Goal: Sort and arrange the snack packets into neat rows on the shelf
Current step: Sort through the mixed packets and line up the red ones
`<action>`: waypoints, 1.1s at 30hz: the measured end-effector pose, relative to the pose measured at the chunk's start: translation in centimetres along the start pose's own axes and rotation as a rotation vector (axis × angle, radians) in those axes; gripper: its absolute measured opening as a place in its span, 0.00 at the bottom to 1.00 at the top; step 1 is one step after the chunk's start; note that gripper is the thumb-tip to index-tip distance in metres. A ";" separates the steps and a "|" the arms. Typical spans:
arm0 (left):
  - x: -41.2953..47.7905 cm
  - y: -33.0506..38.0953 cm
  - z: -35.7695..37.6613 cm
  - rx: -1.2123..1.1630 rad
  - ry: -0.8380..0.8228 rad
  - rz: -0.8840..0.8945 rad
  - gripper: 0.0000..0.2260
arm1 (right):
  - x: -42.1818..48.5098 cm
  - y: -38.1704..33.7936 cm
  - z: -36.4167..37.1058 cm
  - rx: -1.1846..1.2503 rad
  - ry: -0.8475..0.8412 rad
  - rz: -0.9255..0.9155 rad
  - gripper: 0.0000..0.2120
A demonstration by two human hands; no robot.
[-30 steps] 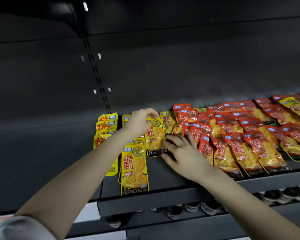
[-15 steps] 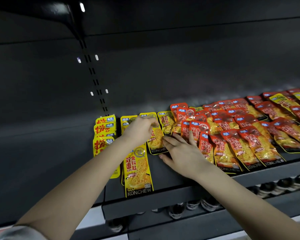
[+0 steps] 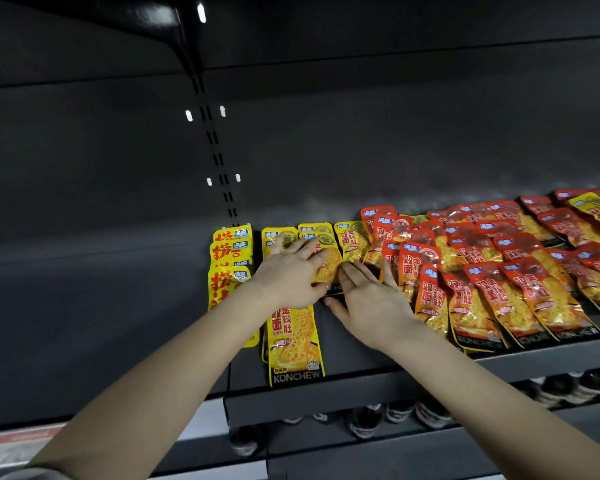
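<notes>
The person is reaching both bare hands onto a dark shelf where snack packets are lying flat. The left hand is lying palm down, with fingers straight and spread, and is pressing on a yellow packet in the middle of the yellow group; it is not gripping anything. The right hand is also lying open. Its straight fingers are touching the lower right edge of the same packet, and its thumb is pointing left along the bottom edge.

In front of the left hand, a front yellow packet is lying near the shelf's front edge. It is showing red Chinese characters and the word "KONCHEW" in its black bottom strip. To the left, a stack of yellow packets with big red characters is lying in an overlapping column. To the right, red packets are lying in overlapping slanted rows, and the front ones are also showing "KONCHEW". Small blue labels are sitting in the packets' top corners, too small to read. Under the shelf, dark containers are standing in a row.
</notes>
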State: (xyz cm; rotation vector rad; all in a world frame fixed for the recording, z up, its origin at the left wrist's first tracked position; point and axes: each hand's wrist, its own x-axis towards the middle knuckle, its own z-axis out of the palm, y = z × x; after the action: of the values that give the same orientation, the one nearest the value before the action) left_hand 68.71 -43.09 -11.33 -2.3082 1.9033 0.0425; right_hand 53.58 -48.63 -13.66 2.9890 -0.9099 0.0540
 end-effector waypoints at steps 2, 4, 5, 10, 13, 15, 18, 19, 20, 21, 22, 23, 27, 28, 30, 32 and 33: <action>0.0 0.2 -0.1 0.017 -0.029 -0.011 0.30 | -0.1 0.0 0.1 0.009 0.003 0.003 0.31; 0.1 0.3 -0.3 0.012 -0.022 -0.012 0.30 | -0.1 0.1 0.1 0.013 0.006 -0.001 0.32; 0.1 0.4 -0.4 0.005 -0.010 -0.011 0.29 | -0.1 0.2 0.1 0.015 0.011 -0.004 0.35; 0.9 1.1 -1.3 -0.067 0.072 -0.021 0.27 | 0.0 1.3 0.0 0.057 0.064 -0.029 0.37; 1.5 2.1 -1.9 -0.116 0.136 -0.031 0.25 | 0.1 2.3 -0.4 0.091 0.107 -0.066 0.45; 2.3 3.0 -2.6 -0.162 0.177 -0.039 0.24 | 0.0 3.6 -0.9 0.097 0.130 -0.073 0.45; 3.9 4.4 -3.9 -0.227 0.222 -0.050 0.24 | -0.1 6.6 -1.8 0.130 0.193 -0.037 0.42; 4.6 5.0 -4.3 -0.236 0.239 -0.048 0.24 | -0.2 8.0 -2.1 0.140 0.220 -0.016 0.41; 5.4 5.7 -4.7 -0.243 0.253 -0.045 0.24 | -0.3 9.4 -2.2 0.145 0.235 0.004 0.40; 6.1 6.6 -5.1 -0.250 0.264 -0.040 0.23 | -0.5 10.8 -2.5 0.144 0.240 0.024 0.39; 7.0 7.5 -5.4 -0.260 0.274 -0.031 0.23 | -0.8 12.3 -2.7 0.141 0.240 0.042 0.38; 7.8 8.5 -5.7 -0.271 0.280 -0.020 0.23 | -1.2 13.8 -3.0 0.135 0.237 0.059 0.37; 10.8 13.0 -6.3 -0.290 0.275 0.042 0.23 | -2.5 19.2 -3.5 0.123 0.198 0.117 0.26; 11.4 14.2 -6.4 -0.288 0.270 0.055 0.23 | -2.8 20.3 -3.4 0.127 0.197 0.130 0.26; 12.6 16.3 -6.6 -0.282 0.249 0.073 0.23 | -3.4 22.3 -3.2 0.130 0.185 0.148 0.26; 13.8 18.1 -6.7 -0.269 0.228 0.086 0.23 | -4.0 24.3 -2.9 0.134 0.170 0.163 0.26; 14.4 19.0 -6.8 -0.261 0.220 0.092 0.23 | -4.3 25.3 -2.8 0.139 0.168 0.170 0.26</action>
State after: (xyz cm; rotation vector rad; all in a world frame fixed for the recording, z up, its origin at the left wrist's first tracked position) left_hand 52.48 -61.50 -8.13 -2.4773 2.2320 0.0517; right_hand 35.88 -67.18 -10.90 2.9622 -1.1810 0.3791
